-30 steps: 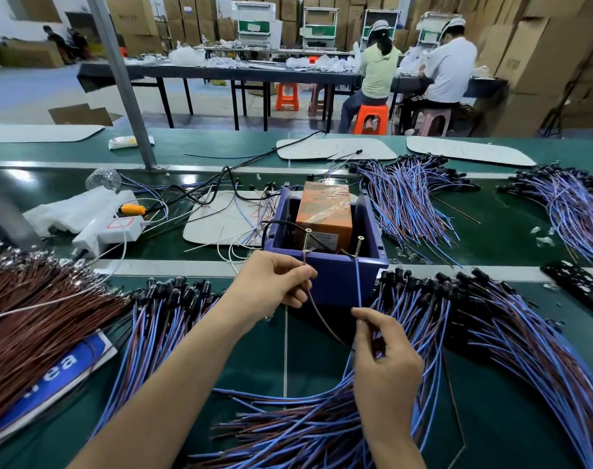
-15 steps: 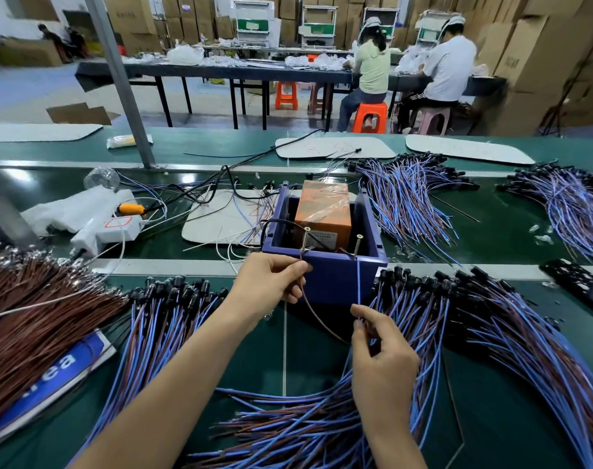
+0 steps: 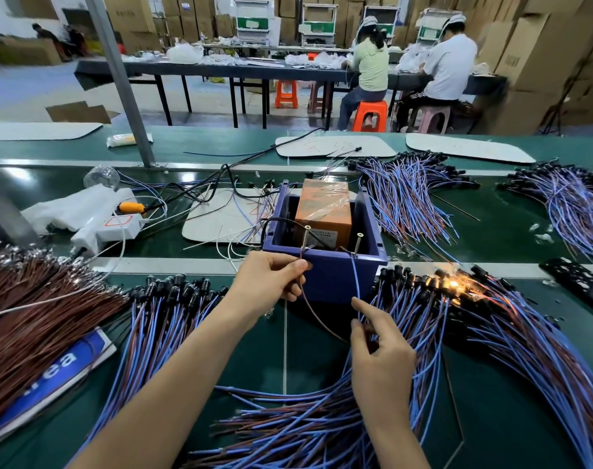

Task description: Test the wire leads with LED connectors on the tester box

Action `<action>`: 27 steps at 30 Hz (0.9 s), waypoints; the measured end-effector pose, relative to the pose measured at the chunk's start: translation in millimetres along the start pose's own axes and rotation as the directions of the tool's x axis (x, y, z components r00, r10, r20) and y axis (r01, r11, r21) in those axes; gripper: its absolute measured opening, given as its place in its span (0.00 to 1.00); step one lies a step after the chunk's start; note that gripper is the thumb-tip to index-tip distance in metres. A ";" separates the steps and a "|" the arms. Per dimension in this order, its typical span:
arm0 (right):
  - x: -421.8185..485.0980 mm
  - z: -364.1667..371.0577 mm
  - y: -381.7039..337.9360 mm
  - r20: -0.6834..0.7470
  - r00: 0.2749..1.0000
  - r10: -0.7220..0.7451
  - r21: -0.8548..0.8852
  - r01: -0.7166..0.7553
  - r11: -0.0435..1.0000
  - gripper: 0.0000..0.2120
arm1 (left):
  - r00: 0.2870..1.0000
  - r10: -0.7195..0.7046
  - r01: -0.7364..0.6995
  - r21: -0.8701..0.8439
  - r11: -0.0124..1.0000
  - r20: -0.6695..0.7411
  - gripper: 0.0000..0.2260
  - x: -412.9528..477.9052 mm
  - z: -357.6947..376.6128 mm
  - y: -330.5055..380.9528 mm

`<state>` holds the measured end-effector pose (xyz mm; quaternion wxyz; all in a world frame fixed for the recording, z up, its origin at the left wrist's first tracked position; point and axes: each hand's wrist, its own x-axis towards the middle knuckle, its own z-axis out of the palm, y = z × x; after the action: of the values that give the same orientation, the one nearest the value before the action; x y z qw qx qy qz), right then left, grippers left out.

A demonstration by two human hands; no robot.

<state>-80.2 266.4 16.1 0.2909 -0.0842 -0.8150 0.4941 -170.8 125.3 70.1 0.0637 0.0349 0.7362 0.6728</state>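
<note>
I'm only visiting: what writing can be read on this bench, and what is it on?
"ea": white letters on the blue package at the left, the start unclear.
white label on the orange box inside the tester box: too small to read.
Print on the cardboard cartons behind: blurred.

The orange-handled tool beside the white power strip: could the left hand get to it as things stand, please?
Probably not right away: the left hand pinches the brown wire at the blue box. Nothing tall stands between it and the orange-handled tool, so it looks reachable once freed.
</note>
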 end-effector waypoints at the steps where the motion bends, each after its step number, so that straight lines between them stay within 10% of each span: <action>1: 0.2 0.2 0.5 -0.001 1.000 0.002 0.003 -0.002 1.000 0.14 | 1.000 0.000 0.000 0.000 1.000 0.000 0.07 0.1 -0.2 0.0; 7: 0.0 0.6 8.2 0.003 1.000 0.016 0.036 -0.016 0.999 0.12 | 0.999 0.014 -0.016 0.045 0.999 0.037 0.07 -1.4 -2.4 3.6; 13: -0.5 -1.4 7.1 0.139 0.990 -0.016 0.167 -0.008 0.986 0.10 | 0.833 -0.059 0.010 0.092 0.996 0.551 0.23 -9.0 -36.4 26.9; 17: -1.3 1.1 12.2 0.390 0.920 -0.034 0.095 -0.003 0.995 0.09 | 0.927 -0.096 0.026 0.194 0.981 0.363 0.28 -2.7 -72.3 32.4; 19: -1.1 2.2 13.5 0.519 0.855 -0.029 -0.012 0.041 0.999 0.07 | 0.986 -0.080 -0.005 0.501 0.866 0.149 0.19 4.4 -83.5 22.8; 22: 0.1 2.5 13.8 0.644 0.764 -0.031 -0.171 0.183 0.968 0.16 | 0.982 -0.187 0.073 0.900 0.430 0.009 0.08 10.7 -88.2 5.9; 27: 0.4 2.3 11.8 0.657 0.749 -0.085 -0.169 0.256 0.952 0.19 | 0.955 -0.296 0.066 0.986 0.156 -0.017 0.12 7.5 -77.3 0.3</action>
<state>-83.6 270.8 5.3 0.0255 0.1297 -0.9243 0.3580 -189.1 50.2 76.8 0.1729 0.0393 0.9838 0.0270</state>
